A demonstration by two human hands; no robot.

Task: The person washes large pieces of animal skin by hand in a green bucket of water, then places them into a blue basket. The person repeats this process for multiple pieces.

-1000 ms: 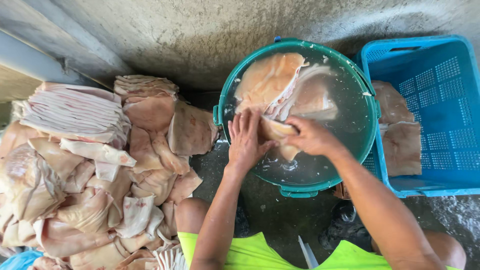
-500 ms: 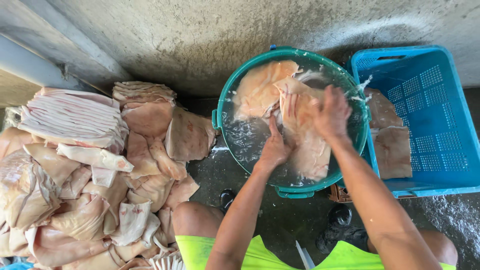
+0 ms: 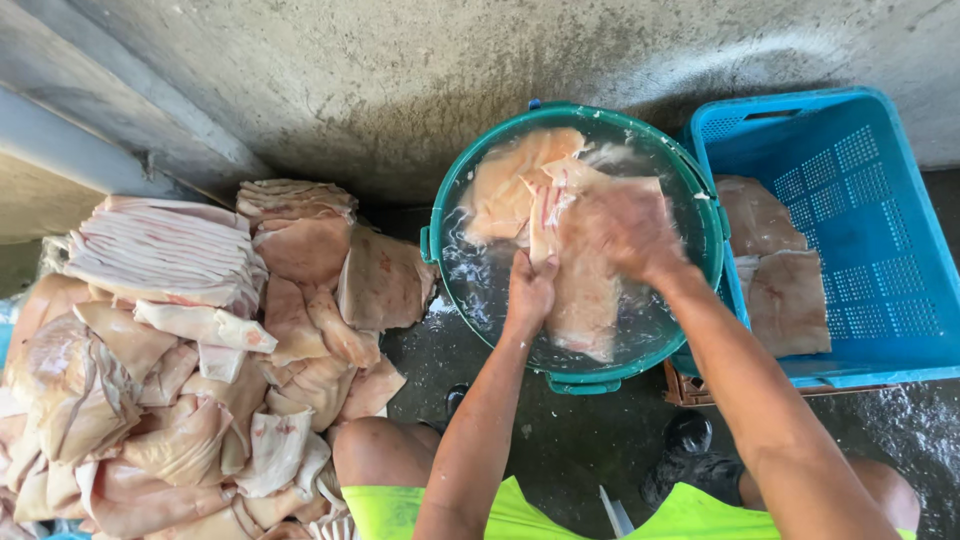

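A green round tub [image 3: 690, 195] holds water and pale slabs of raw meat. My left hand [image 3: 530, 290] grips the lower left edge of a large pink slab [image 3: 585, 300] that is lifted partly out of the water. My right hand [image 3: 625, 230] lies blurred on the face of the same slab, fingers spread over it. Another slab [image 3: 505, 180] floats at the tub's far left side.
A big heap of raw meat slabs [image 3: 190, 350] is piled on the left against the concrete wall. A blue plastic crate [image 3: 880, 190] stands right of the tub with two slabs [image 3: 775, 265] in it. A knife blade [image 3: 615, 515] shows near my lap. The floor is wet.
Both hands have raised the slab higher out of the water and spread it. My right hand has slid across its surface and water is splashing.
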